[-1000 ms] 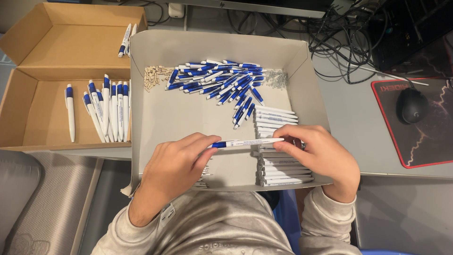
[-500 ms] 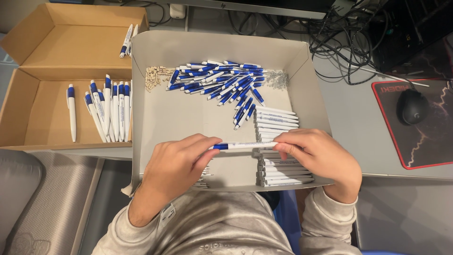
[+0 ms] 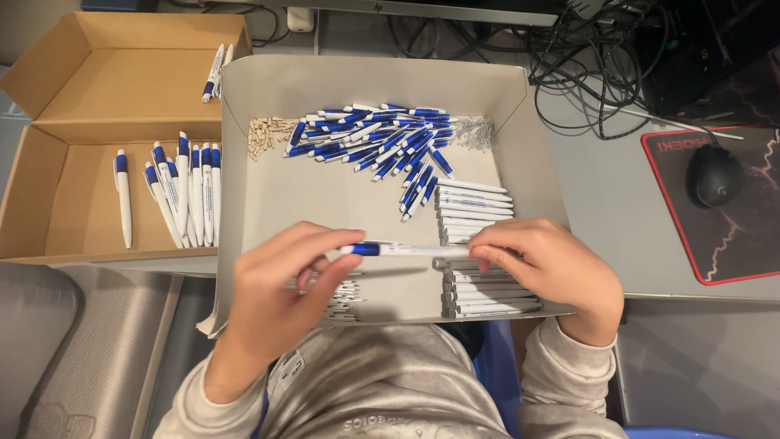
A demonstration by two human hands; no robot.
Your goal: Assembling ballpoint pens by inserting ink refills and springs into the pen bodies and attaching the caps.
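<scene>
At 6 o'clock of the grey tray [image 3: 244, 195], both hands, left [image 3: 276, 293] and right [image 3: 544, 268], pinch one pen [image 3: 406, 249]. About nine finished pens [image 3: 175, 191] at 9 o'clock; blue caps [image 3: 382, 142] and white barrels [image 3: 479, 244] remain, so early going.

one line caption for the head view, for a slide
Both hands, left hand and right hand, hold a blue-and-white pen over a grey tray.

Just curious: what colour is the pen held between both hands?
White barrel with a blue section, the pen shows best in the head view.

White-and-blue pen [image 3: 406, 249] lies level, ends pinched.
</scene>
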